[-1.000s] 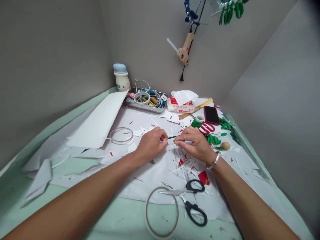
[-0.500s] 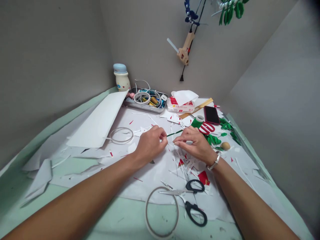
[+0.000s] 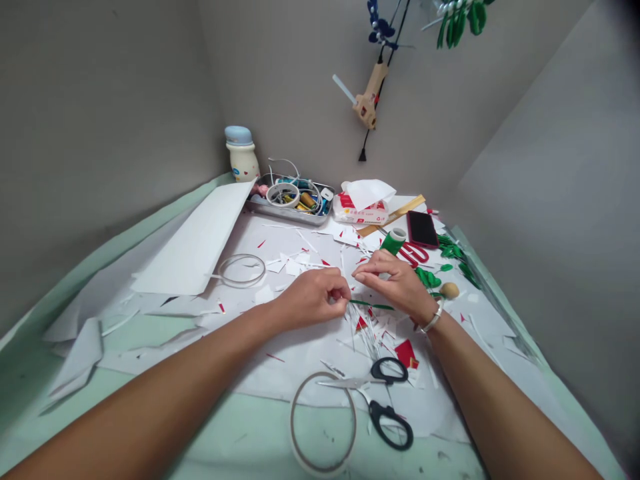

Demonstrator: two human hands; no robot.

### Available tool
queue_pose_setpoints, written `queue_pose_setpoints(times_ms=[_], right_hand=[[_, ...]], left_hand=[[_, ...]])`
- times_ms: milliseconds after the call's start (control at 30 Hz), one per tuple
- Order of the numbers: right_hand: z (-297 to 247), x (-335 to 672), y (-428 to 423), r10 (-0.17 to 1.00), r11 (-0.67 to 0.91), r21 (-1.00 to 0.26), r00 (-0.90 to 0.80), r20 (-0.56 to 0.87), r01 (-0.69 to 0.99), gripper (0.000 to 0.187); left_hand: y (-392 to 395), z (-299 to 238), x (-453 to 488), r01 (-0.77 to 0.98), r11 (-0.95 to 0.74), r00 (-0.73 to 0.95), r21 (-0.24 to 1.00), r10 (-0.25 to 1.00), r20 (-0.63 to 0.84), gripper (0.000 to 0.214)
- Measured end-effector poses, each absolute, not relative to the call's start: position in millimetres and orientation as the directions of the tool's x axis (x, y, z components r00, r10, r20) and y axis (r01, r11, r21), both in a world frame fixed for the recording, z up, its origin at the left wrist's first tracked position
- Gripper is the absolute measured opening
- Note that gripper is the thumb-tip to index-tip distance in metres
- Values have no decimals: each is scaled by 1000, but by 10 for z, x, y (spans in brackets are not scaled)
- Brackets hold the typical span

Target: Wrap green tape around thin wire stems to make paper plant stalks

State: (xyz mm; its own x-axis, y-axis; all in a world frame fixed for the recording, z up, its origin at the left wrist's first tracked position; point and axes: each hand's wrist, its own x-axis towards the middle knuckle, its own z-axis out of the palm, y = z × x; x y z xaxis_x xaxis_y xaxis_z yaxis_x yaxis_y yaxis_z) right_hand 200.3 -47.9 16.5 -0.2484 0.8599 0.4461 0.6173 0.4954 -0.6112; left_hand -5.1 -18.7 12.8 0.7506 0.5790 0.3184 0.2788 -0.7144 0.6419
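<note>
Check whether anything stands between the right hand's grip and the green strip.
Nothing visible does: the right hand sits just above the green strip, whose other end the left hand pinches.

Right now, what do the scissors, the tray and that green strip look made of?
The scissors have shiny steel-like blades and glossy black plastic-looking handles. The tray looks like stainless steel, from its metallic rim. The green strip in the left hand could be paper or plastic; too thin to tell.
</note>
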Motion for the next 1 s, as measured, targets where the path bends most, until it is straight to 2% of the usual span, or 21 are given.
queue_pose_setpoints(times_ms=[67, 167, 267, 333, 500, 700, 767, 867, 1000], right_hand=[[138, 2031, -455, 880, 464, -652, -226, 419, 600, 17], [82, 2043, -426, 894, 437, -668, -210, 395, 603, 19], [31, 1997, -427, 882, 462, -633, -245, 404, 622, 20], [13, 1946, -443, 860, 502, -588, -294, 418, 634, 18], [28, 1871, -488, 805, 578, -428, -401, 437, 695, 13], [100, 1899, -513, 761, 600, -314, -404, 508, 736, 12], [125, 1906, -518, 762, 590, -325, -376, 528, 739, 12], [139, 1921, -515, 780, 569, -408, -311, 543, 714, 13], [110, 1990, -470, 835, 517, -571, -230, 500, 638, 16]], left_hand=[[-175, 143, -57, 216, -644, 761, 734, 582, 287, 14], [-140, 154, -56, 171, -488, 719, 856, 656, 230, 13], [-99, 150, -47, 174, -331, 615, 927, 772, 161, 18], [-77, 139, -42, 197, -284, 520, 938, 842, 146, 20], [-49, 93, -44, 413, -385, 334, 825, 907, 256, 16], [-78, 86, -42, 590, -509, 378, 627, 860, 344, 10], [-104, 87, -36, 595, -563, 440, 573, 825, 354, 10], [-144, 82, -29, 508, -672, 593, 539, 727, 347, 12], [-169, 97, -34, 339, -709, 725, 618, 616, 309, 14]])
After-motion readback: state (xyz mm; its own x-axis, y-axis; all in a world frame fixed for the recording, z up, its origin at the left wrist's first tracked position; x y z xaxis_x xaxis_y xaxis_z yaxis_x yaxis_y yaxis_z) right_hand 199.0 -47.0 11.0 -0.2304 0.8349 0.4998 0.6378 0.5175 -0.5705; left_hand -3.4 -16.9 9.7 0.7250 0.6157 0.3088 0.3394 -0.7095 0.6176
